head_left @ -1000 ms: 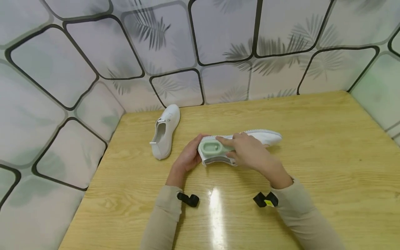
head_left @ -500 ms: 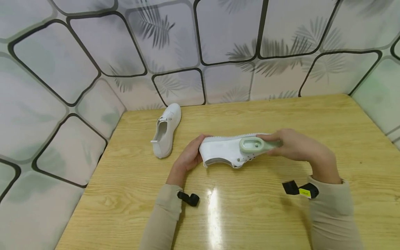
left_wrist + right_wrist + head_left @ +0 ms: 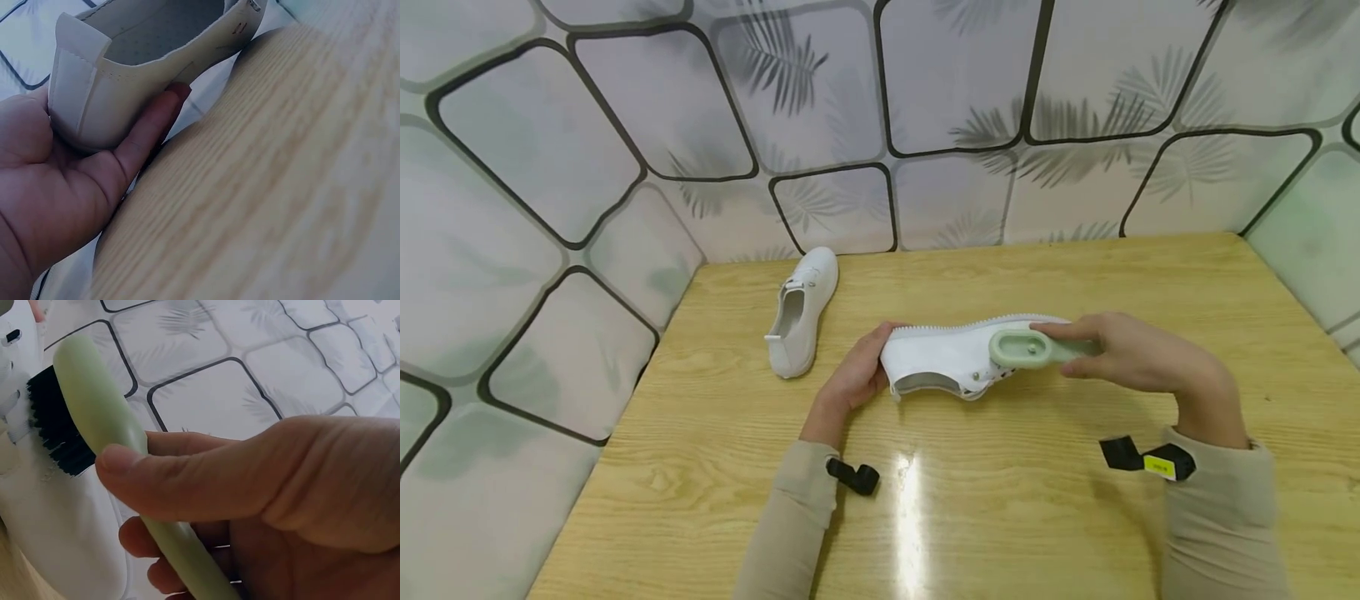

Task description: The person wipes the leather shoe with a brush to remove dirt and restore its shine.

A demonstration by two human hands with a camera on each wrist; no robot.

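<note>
A white shoe (image 3: pixel 936 354) is tipped on its side, its ridged sole edge uppermost and its opening facing the person. My left hand (image 3: pixel 855 372) grips it by the heel; in the left wrist view the fingers (image 3: pixel 147 128) run under the heel and along its side. With my right hand (image 3: pixel 1138 354) I hold a pale green shoe brush (image 3: pixel 1021 348) by its handle, thumb on top. Its dark bristles (image 3: pixel 57 425) meet the shoe's upper near the lace holes, as the right wrist view shows. The toe is partly hidden behind brush and hand.
Another white shoe (image 3: pixel 802 317) stands upright at the back left of the wooden table (image 3: pixel 1000 500). A wall covering (image 3: pixel 955 196) with dark outlines and leaf prints rises behind the table. Each sleeve cuff carries a small black device (image 3: pixel 853 477).
The right hand has moved the brush rightward from the heel along the shoe's side to near the toe. The left hand keeps its hold on the heel.
</note>
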